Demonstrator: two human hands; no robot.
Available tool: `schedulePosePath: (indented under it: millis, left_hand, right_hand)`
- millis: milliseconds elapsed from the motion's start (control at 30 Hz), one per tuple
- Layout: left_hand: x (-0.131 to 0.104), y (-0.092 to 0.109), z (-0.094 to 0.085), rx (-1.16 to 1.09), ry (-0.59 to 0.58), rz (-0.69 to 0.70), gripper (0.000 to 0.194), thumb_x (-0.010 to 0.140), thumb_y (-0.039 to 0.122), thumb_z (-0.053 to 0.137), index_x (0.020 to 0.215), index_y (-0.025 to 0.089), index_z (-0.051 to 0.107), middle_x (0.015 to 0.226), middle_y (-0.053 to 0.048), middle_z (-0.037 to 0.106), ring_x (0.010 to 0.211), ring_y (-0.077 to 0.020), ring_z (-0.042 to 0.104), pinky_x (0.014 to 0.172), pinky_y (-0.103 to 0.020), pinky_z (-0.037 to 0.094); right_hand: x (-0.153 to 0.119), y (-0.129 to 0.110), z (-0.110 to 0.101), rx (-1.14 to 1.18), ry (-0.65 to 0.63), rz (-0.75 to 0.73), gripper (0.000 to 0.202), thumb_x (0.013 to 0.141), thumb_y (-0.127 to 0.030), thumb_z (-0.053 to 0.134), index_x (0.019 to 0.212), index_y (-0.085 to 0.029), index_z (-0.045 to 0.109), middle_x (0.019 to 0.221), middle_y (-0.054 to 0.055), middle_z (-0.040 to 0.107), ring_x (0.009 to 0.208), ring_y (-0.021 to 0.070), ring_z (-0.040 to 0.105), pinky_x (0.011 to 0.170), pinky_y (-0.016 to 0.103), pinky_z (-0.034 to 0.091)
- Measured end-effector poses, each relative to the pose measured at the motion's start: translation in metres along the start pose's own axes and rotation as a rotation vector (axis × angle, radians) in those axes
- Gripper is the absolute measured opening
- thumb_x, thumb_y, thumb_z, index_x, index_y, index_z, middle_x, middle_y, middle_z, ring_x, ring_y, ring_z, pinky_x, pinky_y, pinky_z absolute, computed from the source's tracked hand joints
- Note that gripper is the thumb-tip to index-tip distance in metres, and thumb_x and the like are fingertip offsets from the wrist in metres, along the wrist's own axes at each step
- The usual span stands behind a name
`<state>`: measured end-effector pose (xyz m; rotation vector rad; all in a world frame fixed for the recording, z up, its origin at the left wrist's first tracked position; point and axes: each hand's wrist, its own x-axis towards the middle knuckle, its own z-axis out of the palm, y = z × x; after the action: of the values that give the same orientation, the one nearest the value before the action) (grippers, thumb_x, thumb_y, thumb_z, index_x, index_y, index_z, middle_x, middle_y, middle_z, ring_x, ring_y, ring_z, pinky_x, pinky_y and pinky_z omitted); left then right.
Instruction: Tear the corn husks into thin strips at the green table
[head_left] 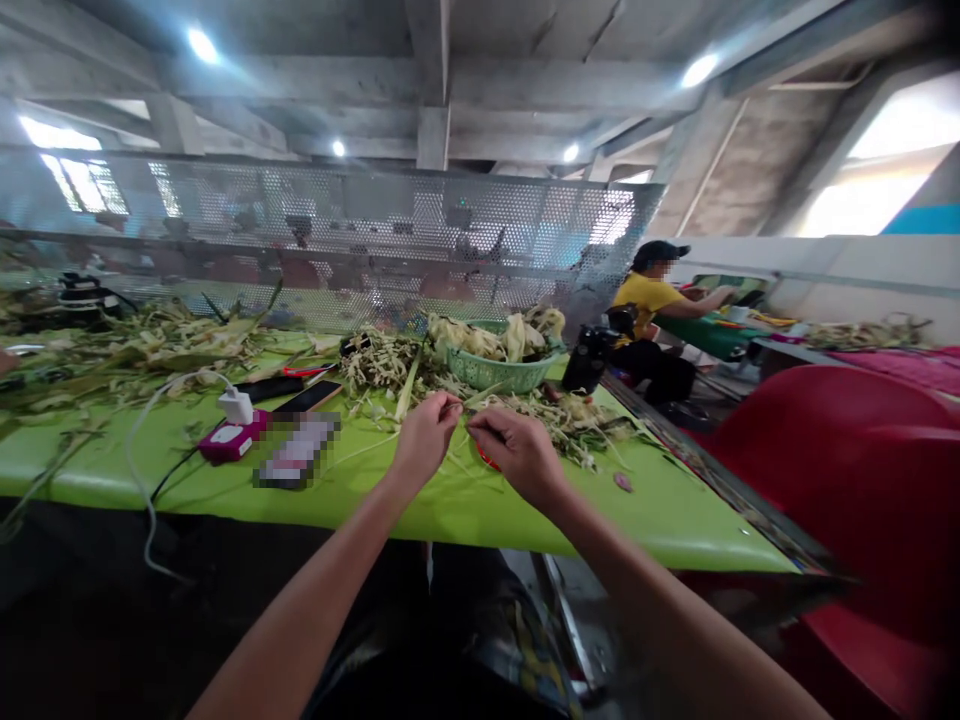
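My left hand (pixel 429 438) is pinched closed above the green tabletop, in front of the basket. Close beside it, my right hand (pixel 517 452) is also closed, thumb and fingertips together. Both hold something too small to make out; a thin pale-green strip shows near the fingertips. Something red (pixel 487 456) lies on the table partly beneath my right hand. Just beyond the hands is a green plastic basket (pixel 499 374) heaped with pale, wilted plant matter (pixel 480 338). Cut stems and trimmings (pixel 382 362) lie around the basket.
To the left are a magenta power block (pixel 234 437) with a white charger (pixel 235 405) and cable, and phones (pixel 307 398). A dark bottle-like object (pixel 586 358) stands right of the basket. A perforated metal screen (pixel 360 240) rises behind. Red chairs (pixel 847 440) and another person (pixel 652 295) are at right.
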<state>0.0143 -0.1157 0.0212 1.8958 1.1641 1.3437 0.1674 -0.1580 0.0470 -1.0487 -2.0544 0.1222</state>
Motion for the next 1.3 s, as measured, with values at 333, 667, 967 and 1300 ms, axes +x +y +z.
schedulePosePath:
  millis: [333, 667, 967, 1300]
  left_hand:
    - [0.002, -0.001, 0.011, -0.097, 0.022, -0.068, 0.014, 0.081, 0.027, 0.051, 0.082, 0.017, 0.060, 0.074, -0.002, 0.059, 0.067, -0.0132, 0.051, 0.063, -0.023, 0.036]
    - [-0.002, 0.008, 0.014, -0.348, 0.121, -0.258, 0.019, 0.079, 0.033, 0.053, 0.085, 0.016, 0.060, 0.065, 0.003, 0.050, 0.058, -0.0084, 0.040, 0.057, -0.021, 0.033]
    - [-0.009, 0.001, 0.020, -0.147, 0.116, -0.063, 0.018, 0.085, 0.031, 0.048, 0.090, 0.017, 0.057, 0.080, -0.003, 0.061, 0.072, -0.0135, 0.054, 0.069, -0.024, 0.042]
    - [-0.023, 0.002, 0.021, 0.482, 0.119, 0.245, 0.027, 0.092, 0.026, 0.038, 0.107, 0.021, 0.060, 0.099, -0.010, 0.062, 0.095, -0.0217, 0.054, 0.088, -0.034, 0.037]
  right_hand:
    - [-0.022, 0.018, 0.001, 0.044, 0.039, 0.071, 0.016, 0.086, -0.029, 0.051, 0.079, -0.020, 0.063, 0.072, 0.002, 0.062, 0.065, 0.0148, 0.055, 0.064, 0.025, 0.040]
    - [-0.011, 0.028, -0.019, 0.101, 0.084, 0.230, 0.015, 0.083, -0.029, 0.054, 0.088, -0.021, 0.066, 0.096, 0.007, 0.068, 0.090, 0.0221, 0.062, 0.078, 0.035, 0.046]
    - [0.000, 0.013, 0.021, 1.005, 0.104, 0.643, 0.025, 0.066, -0.029, 0.070, 0.084, -0.018, 0.057, 0.066, -0.001, 0.062, 0.056, 0.0116, 0.060, 0.056, 0.024, 0.046]
    - [-0.004, 0.021, 0.031, 0.859, 0.248, 0.611, 0.032, 0.067, -0.048, 0.069, 0.069, -0.018, 0.058, 0.048, -0.007, 0.039, 0.041, 0.0068, 0.030, 0.041, 0.023, 0.022]
